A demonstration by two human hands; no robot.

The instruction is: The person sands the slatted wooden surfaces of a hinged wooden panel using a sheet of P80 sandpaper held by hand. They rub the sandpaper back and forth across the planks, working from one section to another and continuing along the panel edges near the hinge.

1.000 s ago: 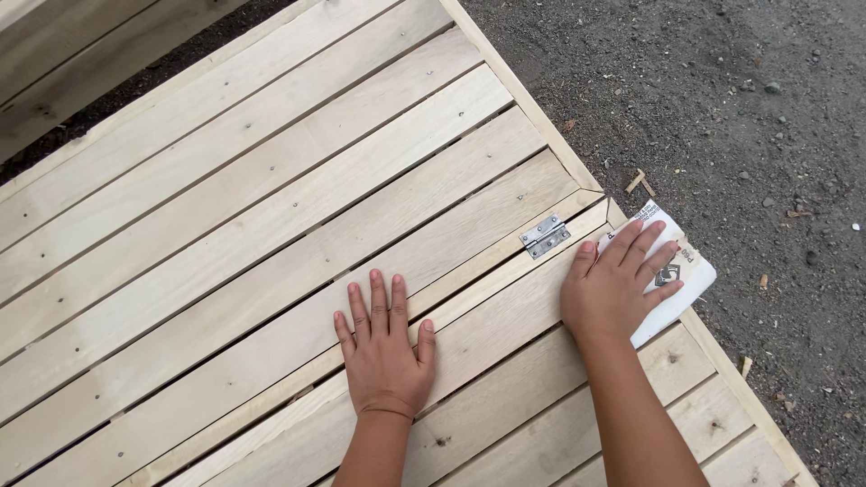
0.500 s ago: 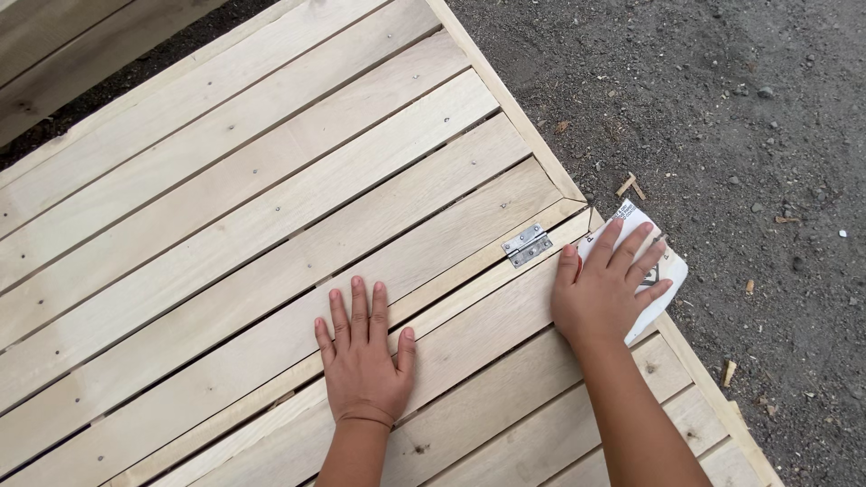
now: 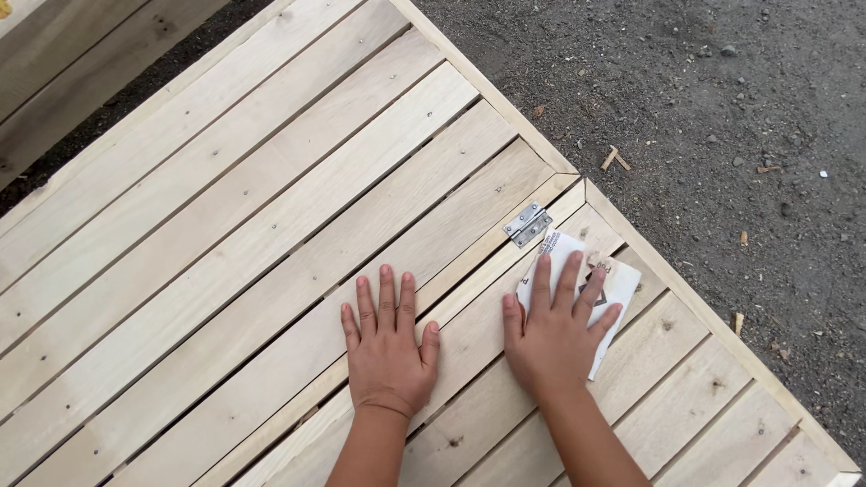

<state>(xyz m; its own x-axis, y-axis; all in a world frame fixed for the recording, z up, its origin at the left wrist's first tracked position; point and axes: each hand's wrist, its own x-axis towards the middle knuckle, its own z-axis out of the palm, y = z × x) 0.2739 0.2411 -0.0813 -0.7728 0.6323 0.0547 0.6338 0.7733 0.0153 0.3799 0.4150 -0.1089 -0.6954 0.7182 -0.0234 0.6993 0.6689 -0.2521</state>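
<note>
- Right hand (image 3: pixel 557 338) lies palm down with its fingers spread over a white sheet of sandpaper (image 3: pixel 613 293), pressing it flat against the wood; it grips nothing between the fingers.
- Left hand (image 3: pixel 388 347) rests flat and empty on the boards just beside the right one, fingers together and pointing away from the person, thumb out toward the right hand.
- Both hands sit on a large panel of pale wooden slats (image 3: pixel 225 243), which fills most of the view and runs on a slant from lower left to upper right.
- Sandpaper lies on the nearer section of slats, close to the panel's right-hand edge, with its far corners showing past the fingertips and dark print on its white backing.
- Just beyond the sandpaper's upper left corner, a small metal hinge (image 3: pixel 528 224) bridges the seam between the two slatted sections.
- Left hand straddles that same seam further down, its fingertips on the far section and its wrist over the near one.
- A thin framing strip (image 3: pixel 704 311) borders the panel's right side, running down toward the lower right corner.
- Past that edge is dark, gritty ground (image 3: pixel 722 108) strewn with small stones and a few wood chips (image 3: pixel 615 160).
- At the top left, another weathered wooden plank (image 3: pixel 81 54) lies apart from the panel, across a strip of dark soil.
</note>
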